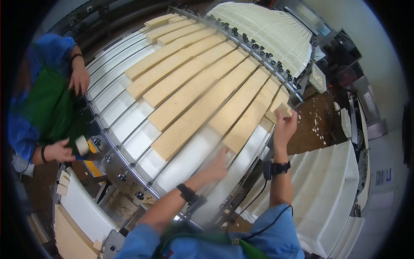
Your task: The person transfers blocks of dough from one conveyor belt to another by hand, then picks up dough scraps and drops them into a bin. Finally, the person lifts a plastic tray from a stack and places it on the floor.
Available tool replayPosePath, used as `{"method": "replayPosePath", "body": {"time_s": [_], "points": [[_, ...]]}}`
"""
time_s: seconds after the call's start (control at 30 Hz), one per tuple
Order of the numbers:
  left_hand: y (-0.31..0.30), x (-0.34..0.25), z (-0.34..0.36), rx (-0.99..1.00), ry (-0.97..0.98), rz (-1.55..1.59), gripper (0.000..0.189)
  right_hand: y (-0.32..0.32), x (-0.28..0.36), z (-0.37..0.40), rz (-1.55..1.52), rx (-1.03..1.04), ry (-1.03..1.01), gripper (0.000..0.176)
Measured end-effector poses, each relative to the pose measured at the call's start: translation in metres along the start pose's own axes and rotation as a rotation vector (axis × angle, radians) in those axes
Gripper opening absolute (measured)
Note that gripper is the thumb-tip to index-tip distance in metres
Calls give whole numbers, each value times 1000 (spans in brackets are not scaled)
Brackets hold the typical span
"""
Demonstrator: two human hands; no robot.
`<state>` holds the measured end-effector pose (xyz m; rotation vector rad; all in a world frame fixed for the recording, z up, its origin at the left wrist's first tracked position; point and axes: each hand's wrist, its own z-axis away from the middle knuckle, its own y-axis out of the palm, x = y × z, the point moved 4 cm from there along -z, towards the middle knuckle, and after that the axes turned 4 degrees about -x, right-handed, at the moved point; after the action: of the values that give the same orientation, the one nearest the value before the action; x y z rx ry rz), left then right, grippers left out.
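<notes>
Long cream-coloured slabs (189, 103) lie in lanes between metal guide rods on a white belt (142, 140). My right hand (285, 125), at the belt's right edge, has its fingers closed on a small cream-coloured slab piece (283, 109). Other short pieces (268, 122) lie just beside that hand. Smeared by motion, my left hand (215, 167) is over the near part of the belt, its fingertips close to the near end of a slab (241, 134).
A co-worker in a green apron (54, 101) stands left of the belt, one hand holding a pale piece (82, 145). A metal bar with black knobs (254, 43) crosses the far right side. White ridged trays (319, 185) stand at right. Scraps litter the floor (317, 125).
</notes>
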<state>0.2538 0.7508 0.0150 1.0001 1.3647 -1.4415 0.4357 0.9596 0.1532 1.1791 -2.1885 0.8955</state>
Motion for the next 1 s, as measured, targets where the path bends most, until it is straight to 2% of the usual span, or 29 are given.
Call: {"method": "replayPosePath", "body": {"time_s": [0.03, 0.07, 0.13, 0.17, 0.23, 0.27, 0.33, 0.37, 0.4, 0.47, 0.5, 0.53, 0.6, 0.67, 0.73, 0.77, 0.83, 0.9, 0.97, 1.0], "points": [[-2, 2, 7, 9, -6, -70, 85, -5, 8, 16, 4, 59, 22, 33], [-5, 2, 18, 6, 0, -74, 85, -10, 14, 34, 0, 53, 17, 33], [-14, 0, 46, -119, 52, -75, 79, -9, 18, 64, 52, 233, -47, 33], [-19, -1, 55, -119, 57, -78, 79, -8, 17, 67, 49, 228, -49, 33], [-24, 2, 70, -3, -108, -60, 71, 1, 6, 70, -106, 313, 153, 29], [-24, 3, 73, -9, -103, -65, 71, 9, -9, 66, -113, 311, 148, 29], [-24, 6, 75, -80, -57, 31, 69, 32, -78, 50, -719, 250, 762, 25], [-25, 6, 77, -86, -52, 27, 69, 42, -92, 41, -1080, 186, 1016, 25], [-27, 5, 78, -110, -57, 60, 67, 39, -90, 31, -1087, 188, 1011, 25], [-36, -3, 77, -134, -61, 89, 66, 30, -57, 10, -1409, 348, 1044, 24], [-45, -15, 83, -123, -89, 176, 65, 20, -35, 2, -1326, 256, 944, 22], [-51, -19, 89, -109, -122, 263, 65, 11, -17, 6, -1325, 246, 953, 22], [-47, -8, 94, -73, -149, 282, 63, -10, 22, 18, -815, 454, 571, 20], [-35, 1, 91, -27, -169, 306, 60, -5, 50, 55, -669, 683, 635, 23], [-14, 11, 79, 91, -337, 421, 58, 6, 59, 65, -305, 754, 483, 22], [-8, 13, 70, 94, -331, 419, 58, 13, 45, 58, -305, 749, 479, 22], [-2, 17, 53, -39, -283, 423, 60, 34, 12, 25, 211, 411, -165, 22], [9, 36, 35, -92, -280, 391, 64, 54, -23, -8, 439, 348, -185, 28], [12, 39, 21, -154, -274, 361, 68, 76, -83, -29, 476, 363, -174, 28], [13, 38, 16, -141, -308, 393, 69, 85, -90, -35, 515, 379, -160, 28]]}}
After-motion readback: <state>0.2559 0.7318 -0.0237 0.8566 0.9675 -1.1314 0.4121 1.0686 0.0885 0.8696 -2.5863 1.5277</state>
